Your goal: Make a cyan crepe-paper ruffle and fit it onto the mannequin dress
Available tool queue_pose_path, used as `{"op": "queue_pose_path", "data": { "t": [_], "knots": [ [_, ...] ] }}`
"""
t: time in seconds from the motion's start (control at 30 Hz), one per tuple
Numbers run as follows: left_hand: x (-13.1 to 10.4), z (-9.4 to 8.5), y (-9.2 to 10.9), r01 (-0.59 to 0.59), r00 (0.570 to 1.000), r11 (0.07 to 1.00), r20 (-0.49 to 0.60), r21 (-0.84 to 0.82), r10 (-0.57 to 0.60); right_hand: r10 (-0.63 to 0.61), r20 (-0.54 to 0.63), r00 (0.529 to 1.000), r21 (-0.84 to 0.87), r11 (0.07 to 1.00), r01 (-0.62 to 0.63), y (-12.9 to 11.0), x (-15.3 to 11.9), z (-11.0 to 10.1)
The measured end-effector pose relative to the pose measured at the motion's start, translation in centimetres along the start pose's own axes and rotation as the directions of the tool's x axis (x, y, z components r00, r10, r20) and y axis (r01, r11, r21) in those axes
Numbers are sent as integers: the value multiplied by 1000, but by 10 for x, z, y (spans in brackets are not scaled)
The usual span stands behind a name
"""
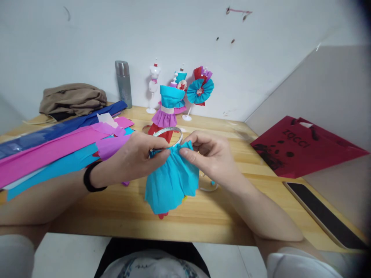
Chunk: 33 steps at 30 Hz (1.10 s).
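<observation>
A piece of blue crepe paper [172, 183], gathered in folds along its top edge, hangs between my two hands above the table. My left hand [139, 152] pinches the gathered edge at its left, thumb in front. At the right end, my right hand [210, 154] grips the same edge between thumb and fingers. A pale looped strip [179, 133], perhaps tape, curves up behind the gathered edge. Just beyond stands a small dress form in a blue and purple paper dress [168, 100]. Something small and red [162, 216] shows beneath the paper, mostly hidden.
Sheets of pink crepe paper [58, 143] and other colours lie at the left. Behind them are a brown cloth [72, 98] and a thermos [124, 85]. More small dress forms [199, 90] stand near the wall. On the right are a red bag [301, 148] and a phone [324, 212].
</observation>
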<state>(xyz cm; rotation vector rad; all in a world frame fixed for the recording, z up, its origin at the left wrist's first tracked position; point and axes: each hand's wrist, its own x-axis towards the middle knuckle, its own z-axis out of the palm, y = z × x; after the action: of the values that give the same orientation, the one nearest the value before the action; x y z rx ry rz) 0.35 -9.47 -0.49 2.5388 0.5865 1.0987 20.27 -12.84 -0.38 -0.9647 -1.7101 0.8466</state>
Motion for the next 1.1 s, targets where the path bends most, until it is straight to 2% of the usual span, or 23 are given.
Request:
{"op": "queue_pose_path", "data": {
  "t": [0.17,0.37,0.63,0.87,1.1],
  "knots": [
    [-1,0,0,17,1000,998,19,67,-18,2,53,999,86,996,-6,0,0,1],
    [0,0,-3,-26,1000,995,-8,95,27,35,-34,999,38,999,-33,1,-1,1],
    [-1,1,-5,-5,1000,991,7,131,4,48,-15,999,10,999,-48,-1,-3,3],
    [-2,0,-5,-76,997,984,-21,163,81,115,-14,993,193,975,-110,3,3,4],
    [-2,-3,1,-74,997,984,14,163,73,177,7,984,242,955,-174,4,5,3]
  ]
}}
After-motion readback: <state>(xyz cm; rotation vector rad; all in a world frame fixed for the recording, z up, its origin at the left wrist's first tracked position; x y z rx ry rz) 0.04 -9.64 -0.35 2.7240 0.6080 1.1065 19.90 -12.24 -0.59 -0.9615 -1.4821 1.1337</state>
